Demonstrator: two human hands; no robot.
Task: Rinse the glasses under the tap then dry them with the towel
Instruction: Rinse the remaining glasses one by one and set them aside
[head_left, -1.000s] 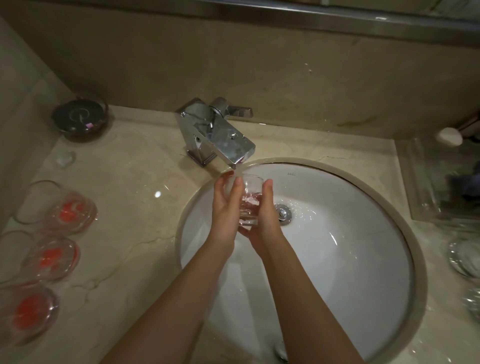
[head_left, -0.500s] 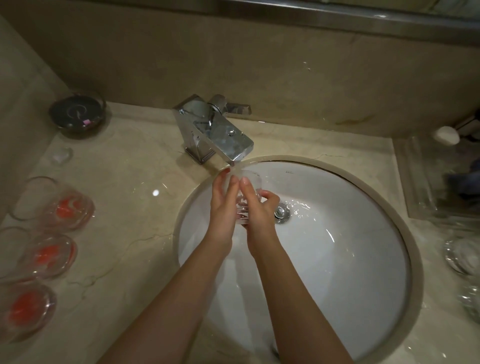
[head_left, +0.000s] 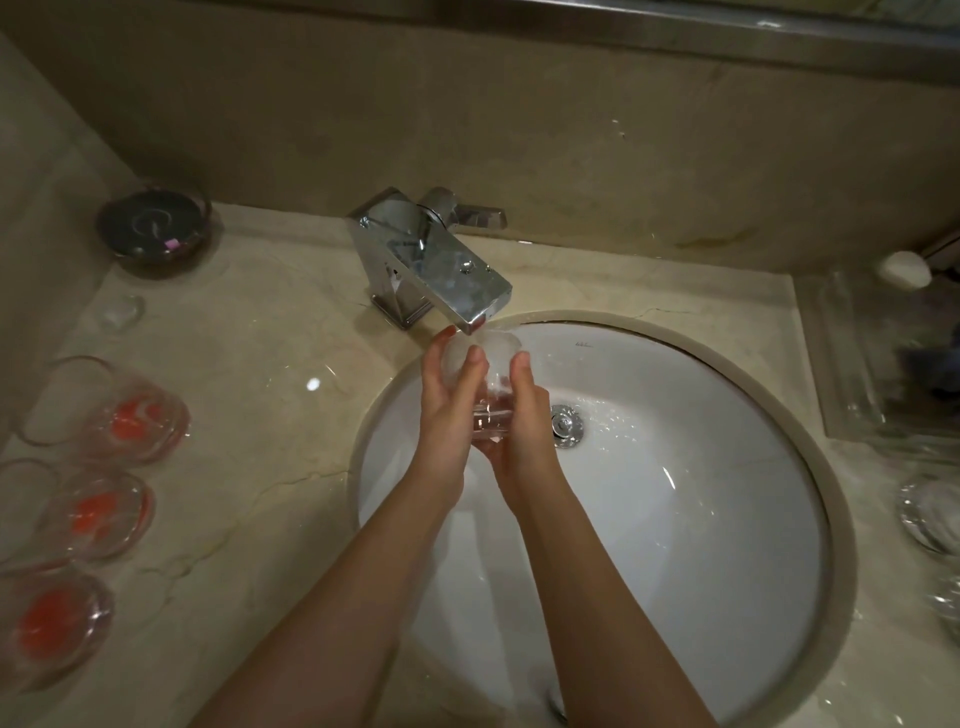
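A clear glass (head_left: 491, 387), held between the left hand (head_left: 451, 410) and the right hand (head_left: 525, 415), whose fingers curl round its sides, sits directly under the spout of the chrome tap (head_left: 439, 262), above the white basin (head_left: 701, 519). Well to the left of the left hand, three glasses with red bases (head_left: 98, 499) lie on their sides on the marble tabletop (head_left: 249, 415), with a dark round dish (head_left: 154, 226) beyond them.

You're at a bathroom vanity: a white round basin (head_left: 727, 519) set under a marble surface (head_left: 249, 415), a chrome tap (head_left: 431, 265) at 12 o'clock, a soap dish (head_left: 153, 226) at 10 o'clock.
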